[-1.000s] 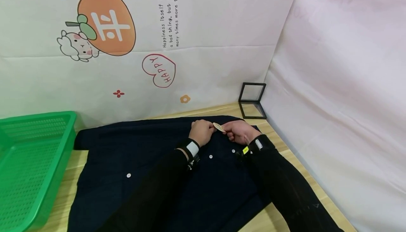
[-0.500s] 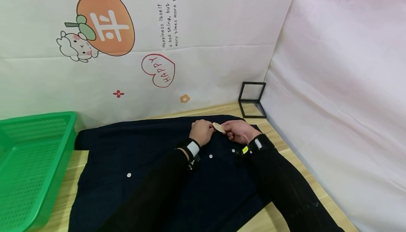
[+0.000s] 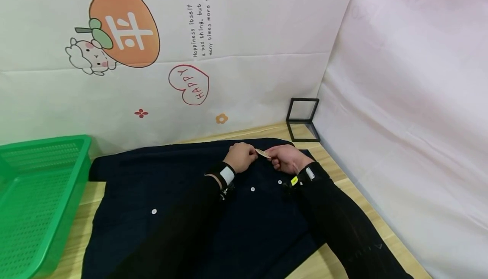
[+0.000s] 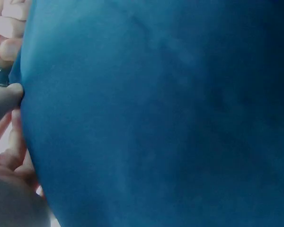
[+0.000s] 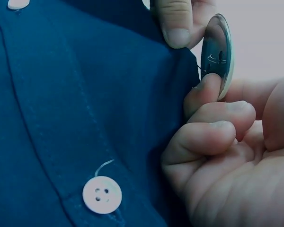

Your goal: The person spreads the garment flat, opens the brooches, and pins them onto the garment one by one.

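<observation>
A dark navy button-up shirt (image 3: 129, 186) lies spread on the table. My left hand (image 3: 240, 157) pinches its fabric near the far edge; in the right wrist view the left thumb (image 5: 177, 26) presses on a raised fold. Just to the right, my right hand (image 3: 287, 158) holds a round pin badge (image 3: 263, 153) by its rim. The badge stands nearly edge-on, its shiny metal back with a wire pin (image 5: 217, 59) facing the cloth. Whether the pin goes through the fabric I cannot tell. Cloth fills most of the left wrist view.
A green plastic basket (image 3: 81, 186) stands at the left, beside the shirt. Near the back right corner is a black hinged frame (image 3: 303, 121). A printed white sheet (image 3: 248, 92) rises behind the wooden table (image 3: 331, 266), and another white sheet borders the right.
The badge has turned from showing its printed face to nearly edge-on. My left wrist has shifted slightly to the left, while both hands keep their hold.
</observation>
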`<state>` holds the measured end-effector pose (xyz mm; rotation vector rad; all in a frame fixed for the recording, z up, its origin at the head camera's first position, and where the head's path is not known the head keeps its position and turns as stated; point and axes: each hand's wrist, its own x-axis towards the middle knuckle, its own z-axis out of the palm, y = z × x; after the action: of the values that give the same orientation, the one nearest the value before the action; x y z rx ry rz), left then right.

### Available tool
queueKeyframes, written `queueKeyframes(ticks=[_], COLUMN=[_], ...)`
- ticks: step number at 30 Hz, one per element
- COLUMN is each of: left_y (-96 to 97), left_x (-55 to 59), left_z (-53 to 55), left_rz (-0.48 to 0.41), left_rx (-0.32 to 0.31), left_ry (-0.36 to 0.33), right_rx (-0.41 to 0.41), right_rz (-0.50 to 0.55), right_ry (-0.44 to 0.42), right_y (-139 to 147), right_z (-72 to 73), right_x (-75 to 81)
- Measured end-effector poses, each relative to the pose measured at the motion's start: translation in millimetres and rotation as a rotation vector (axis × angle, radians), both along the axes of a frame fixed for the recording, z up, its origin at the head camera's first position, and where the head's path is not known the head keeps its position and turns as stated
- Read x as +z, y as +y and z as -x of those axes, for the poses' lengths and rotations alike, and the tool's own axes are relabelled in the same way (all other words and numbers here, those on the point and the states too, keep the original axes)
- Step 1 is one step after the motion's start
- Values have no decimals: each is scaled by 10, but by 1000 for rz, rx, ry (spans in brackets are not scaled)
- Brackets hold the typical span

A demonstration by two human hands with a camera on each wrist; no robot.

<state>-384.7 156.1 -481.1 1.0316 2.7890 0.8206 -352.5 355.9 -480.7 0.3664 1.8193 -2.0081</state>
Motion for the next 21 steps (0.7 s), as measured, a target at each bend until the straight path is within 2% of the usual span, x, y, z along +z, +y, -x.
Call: queueKeyframes(ticks=[5,14,21], left_y=[35,50,52], left_x=[2,-17,-41], left_z=[-37,-42,-91], left_rz=[44,7,-6], left_rx=[43,76,100], left_ry=[65,81,113], right_rx=[27,46,126], right_rz=[5,-14,-51], right_ry=[14,14,13], right_y=[-1,-17,-7], right_z=[-17,-54,-74], right_x=[-1,56,56])
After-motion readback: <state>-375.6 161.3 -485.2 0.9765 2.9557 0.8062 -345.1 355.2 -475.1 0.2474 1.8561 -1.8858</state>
